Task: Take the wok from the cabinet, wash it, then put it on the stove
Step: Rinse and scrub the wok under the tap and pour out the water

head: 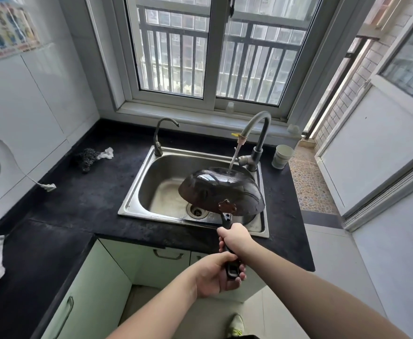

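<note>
Wok (221,189) is out of the cabinet and held over the sink (137,201), turned bottom-up and tilted, its dark underside facing the room. Water runs from the tall tap (259,133) at 1 o'clock of the basin and lands on the far edge of the wok. Both hands are on the long handle (227,223): right hand (234,238) wraps it close to the wok, left hand (215,275) is curled round the tail end, nearer the body. Judgement: fetching is done; washing is under way, rinse of the outside only so far as I can see. A scouring pad (88,157) lies untouched on the counter (83,199) at 10 o'clock. Still left: finish washing, carry to the stove, which is not in view.
</note>
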Available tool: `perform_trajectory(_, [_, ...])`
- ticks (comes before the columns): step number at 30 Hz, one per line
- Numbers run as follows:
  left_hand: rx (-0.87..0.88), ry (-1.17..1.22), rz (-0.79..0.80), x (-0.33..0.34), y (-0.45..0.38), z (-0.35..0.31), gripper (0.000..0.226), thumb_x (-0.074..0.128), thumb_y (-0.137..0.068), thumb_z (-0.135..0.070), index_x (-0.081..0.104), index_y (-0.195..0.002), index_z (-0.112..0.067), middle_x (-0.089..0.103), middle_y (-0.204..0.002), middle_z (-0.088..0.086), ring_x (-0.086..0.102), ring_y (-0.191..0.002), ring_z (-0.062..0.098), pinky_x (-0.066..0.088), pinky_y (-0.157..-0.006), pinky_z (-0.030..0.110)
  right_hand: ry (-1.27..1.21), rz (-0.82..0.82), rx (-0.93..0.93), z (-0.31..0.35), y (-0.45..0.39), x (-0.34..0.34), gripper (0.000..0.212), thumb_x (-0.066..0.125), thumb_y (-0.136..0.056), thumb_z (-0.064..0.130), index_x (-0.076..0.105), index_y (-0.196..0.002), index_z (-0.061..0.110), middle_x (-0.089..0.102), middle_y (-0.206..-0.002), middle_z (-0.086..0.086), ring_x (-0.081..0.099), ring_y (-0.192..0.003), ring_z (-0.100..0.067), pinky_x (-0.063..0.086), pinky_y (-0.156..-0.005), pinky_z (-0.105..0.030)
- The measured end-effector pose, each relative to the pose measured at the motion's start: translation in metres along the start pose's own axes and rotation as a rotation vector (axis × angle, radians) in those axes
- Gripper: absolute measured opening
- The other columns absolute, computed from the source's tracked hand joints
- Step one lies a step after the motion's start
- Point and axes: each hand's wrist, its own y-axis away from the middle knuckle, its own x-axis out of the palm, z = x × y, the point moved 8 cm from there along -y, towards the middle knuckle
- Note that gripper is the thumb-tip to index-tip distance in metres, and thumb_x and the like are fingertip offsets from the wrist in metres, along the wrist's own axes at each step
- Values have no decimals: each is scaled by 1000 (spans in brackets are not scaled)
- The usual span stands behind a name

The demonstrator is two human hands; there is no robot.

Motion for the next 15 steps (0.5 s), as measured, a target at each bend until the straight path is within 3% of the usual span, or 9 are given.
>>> perform_trajectory(10, [3,-52,10,30,-33,26,20,38,-97,-13,55,-91,-2,60,-75,7,62,-65,16,55,-61,22,342,-8,-127,-16,-8,-40,33,51,-82,13,52,-50,8,58,-44,-4,56,-38,-18,52,-50,-31])
perform_trajectory(15, [20,-75,51,54,-54,40,16,42,-91,-13,56,-89,-5,60,-76,4,62,-65,15,53,-65,22,445,-14,-183,-30,-15,-68,21,51,-86,17,51,-67,7,62,-51,-7,58,-37,-14,48,-46,-25])
